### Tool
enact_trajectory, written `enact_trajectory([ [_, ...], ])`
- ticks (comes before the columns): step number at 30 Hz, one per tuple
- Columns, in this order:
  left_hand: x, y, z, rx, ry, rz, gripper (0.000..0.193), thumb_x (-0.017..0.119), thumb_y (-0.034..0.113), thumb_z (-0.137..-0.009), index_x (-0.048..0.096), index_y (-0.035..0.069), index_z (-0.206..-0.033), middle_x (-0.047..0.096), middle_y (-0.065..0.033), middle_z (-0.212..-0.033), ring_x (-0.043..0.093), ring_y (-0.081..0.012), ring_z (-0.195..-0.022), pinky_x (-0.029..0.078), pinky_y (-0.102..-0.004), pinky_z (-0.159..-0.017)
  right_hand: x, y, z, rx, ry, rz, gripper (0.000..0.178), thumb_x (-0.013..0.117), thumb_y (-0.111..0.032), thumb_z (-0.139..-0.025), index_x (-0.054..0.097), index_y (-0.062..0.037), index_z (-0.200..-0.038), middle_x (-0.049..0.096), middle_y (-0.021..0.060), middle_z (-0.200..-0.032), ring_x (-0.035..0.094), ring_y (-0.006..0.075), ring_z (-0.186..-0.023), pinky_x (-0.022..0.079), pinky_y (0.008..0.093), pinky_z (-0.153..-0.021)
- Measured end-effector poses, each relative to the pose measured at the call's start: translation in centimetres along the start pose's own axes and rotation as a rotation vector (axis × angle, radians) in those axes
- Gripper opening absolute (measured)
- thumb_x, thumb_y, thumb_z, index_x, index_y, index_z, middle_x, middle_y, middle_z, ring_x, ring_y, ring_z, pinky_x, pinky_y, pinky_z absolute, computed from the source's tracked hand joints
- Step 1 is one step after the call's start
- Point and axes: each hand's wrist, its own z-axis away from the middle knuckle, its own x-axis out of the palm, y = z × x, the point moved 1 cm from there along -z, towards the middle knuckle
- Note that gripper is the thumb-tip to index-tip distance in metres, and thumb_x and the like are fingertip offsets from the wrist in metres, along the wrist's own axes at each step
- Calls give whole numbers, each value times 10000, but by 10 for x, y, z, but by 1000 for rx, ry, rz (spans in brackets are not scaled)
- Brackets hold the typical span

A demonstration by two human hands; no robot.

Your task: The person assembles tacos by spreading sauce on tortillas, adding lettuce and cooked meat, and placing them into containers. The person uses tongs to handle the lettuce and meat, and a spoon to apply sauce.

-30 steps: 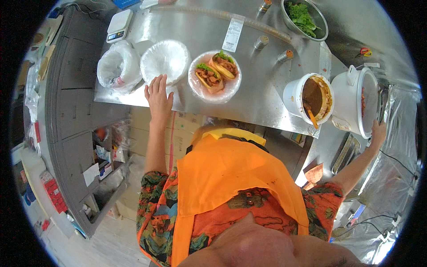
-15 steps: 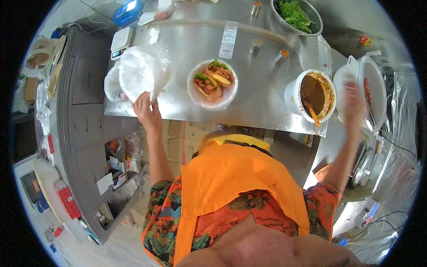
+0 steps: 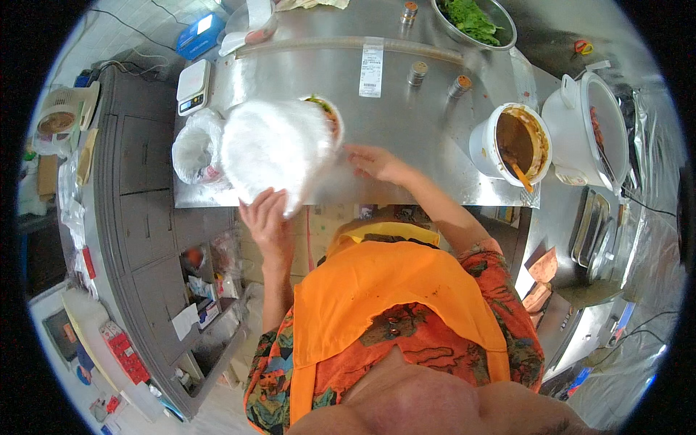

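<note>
My left hand (image 3: pixel 266 211) pinches the lower edge of a thin, whitish plastic bag (image 3: pixel 272 148), slightly blurred by motion. It hangs over most of the bowl (image 3: pixel 341 134). At the bowl's upper right rim, a little of a filled sandwich (image 3: pixel 326 112) with green leaf and brown filling still shows. To the bowl's lower right, my right hand (image 3: pixel 373 161) reaches in from the right, fingers stretched out towards the bag's edge and nothing in them. A crumpled plastic-lined container (image 3: pixel 197 148) stands left of the bag.
On the steel table are a white tub (image 3: pixel 486 148) of brown sauce with an orange-handled utensil, shakers (image 3: pixel 417 72), a paper slip (image 3: pixel 371 69) and a digital scale (image 3: pixel 193 87). A metal bowl of greens (image 3: pixel 471 22) stands far right. A larger white pot (image 3: pixel 591 138) sits beyond the tub.
The plastic bag has moved right with my left hand and now covers most of the bowl and sandwiches. My right hand has come from beside the white pot to the bowl.
</note>
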Motion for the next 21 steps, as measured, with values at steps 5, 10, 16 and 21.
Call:
enact_trajectory([
  [5,35,21,-13,252,-234,166,273,673,16,-747,692,122,-998,682,7,-1052,618,-216,-1088,224,-616,-1140,-2,53,56,-145,139,391,319,512,-228,-1002,643,15,-1161,688,194,-1053,669,284,-919,506,355,-855],
  [10,114,20,-13,429,-467,103,372,722,43,-723,667,174,-1067,675,38,-1066,624,-179,-1082,224,-626,-1146,-24,113,192,122,470,-62,400,555,-317,-1017,636,-42,-1295,716,86,-1064,668,155,-888,528,303,-780],
  [16,143,25,-16,465,-378,176,585,749,108,-761,607,111,-1328,575,-129,-1288,527,-335,-1229,238,-651,-1115,-42,115,325,192,1019,-273,440,562,-365,-1018,668,0,-1240,695,34,-951,611,82,-827,505,247,-740],
  [21,105,75,-25,469,-219,352,138,758,12,-799,674,67,-893,625,-71,-878,609,-278,-851,497,-438,-905,-103,186,447,377,1352,-100,418,621,-418,-959,718,-58,-1146,728,99,-978,666,165,-855,518,307,-761],
])
